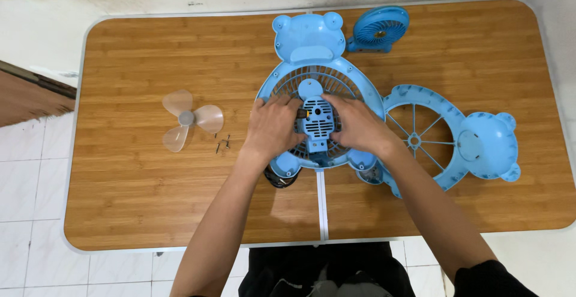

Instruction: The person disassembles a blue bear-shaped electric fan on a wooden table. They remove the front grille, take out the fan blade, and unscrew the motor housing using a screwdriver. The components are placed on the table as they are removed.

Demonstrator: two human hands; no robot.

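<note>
the left hand (271, 126) and the right hand (359, 128) lay on either side of the small blue motor housing (317, 119), fingers curled in toward it and touching its edges. neither hand was spread wide; both were half closed, pinching or steadying the housing rather than gripping it whole, and it could not be told whether the fingertips held any small part. the housing sat at the middle of the bear-shaped blue fan body (312, 87), which lay flat near the middle of the surface (150, 201). to do this well, it seemed wise to keep even pressure from both sides and keep the housing square to the grille under it, so nothing would tilt or snag the wires.

just right of the fan body lay the front grille (447, 138), with its own bear head, touching or overlapping the body's edge. beyond the fan body, toward the wall, stood a small blue handheld fan (378, 28). left of the fan body, well apart, lay the clear three-blade propeller (187, 119), and between it and the left hand sat a few small dark screws (222, 144).
</note>
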